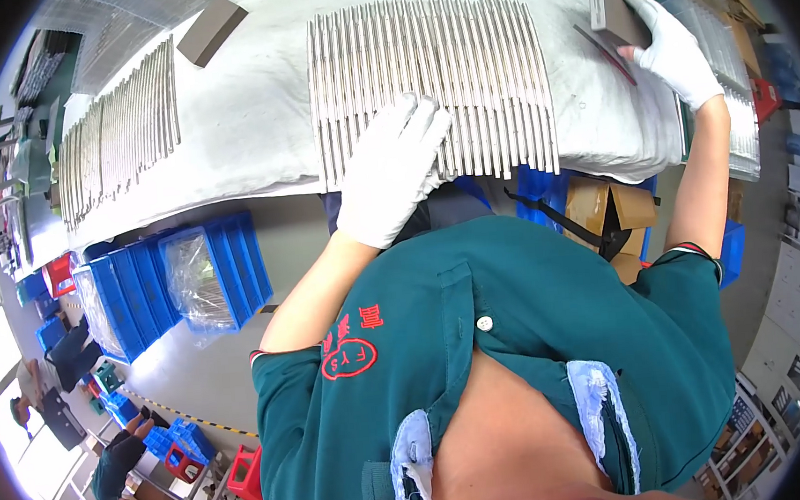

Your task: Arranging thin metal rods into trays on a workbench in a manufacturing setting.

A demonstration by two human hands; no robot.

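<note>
A row of slim, shiny metal rods [481, 84] lies side by side on the white cloth [258, 111] in front of me. My left hand [389, 166], in a white glove, rests flat on the near part of these rods with its fingers stretched out. Out to the right, my gloved right hand [676, 54] grips a grey-brown rectangular block [616, 15], thumb on the near side and fingers over the far end. Beside the block lies a thin dark-red stick [603, 53], partly hidden by that hand.
Another rod row [118, 131] lies at the left, near a second brown block [212, 32]. Clear plastic trays [124, 32] stand at the far left. Below the table are blue crates [131, 295] and an open cardboard box [627, 209]. Other people [121, 465] are at the lower left.
</note>
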